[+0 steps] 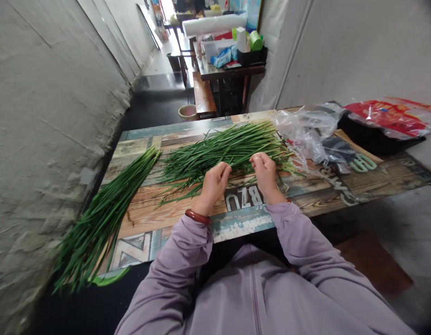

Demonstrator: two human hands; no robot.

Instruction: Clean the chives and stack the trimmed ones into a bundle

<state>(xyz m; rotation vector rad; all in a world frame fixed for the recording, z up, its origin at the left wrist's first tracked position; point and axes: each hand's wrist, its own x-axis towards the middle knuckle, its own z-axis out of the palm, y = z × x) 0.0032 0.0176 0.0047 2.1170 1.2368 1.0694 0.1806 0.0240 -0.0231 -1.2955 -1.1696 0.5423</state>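
Observation:
A loose pile of green chives lies across the middle of the patterned table. My left hand rests at the pile's near edge with its fingers curled in a pinch on chive stalks. My right hand is close beside it, fingers also curled on stalks of the same pile. A second, tidy bundle of chives lies to the left, running diagonally toward the table's near-left corner, apart from both hands.
Crumpled clear plastic bags and green-handled scissors lie right of the pile. A dark basin under a red bag stands at the far right. A rough wall runs along the left. Further back stands a cluttered dark table.

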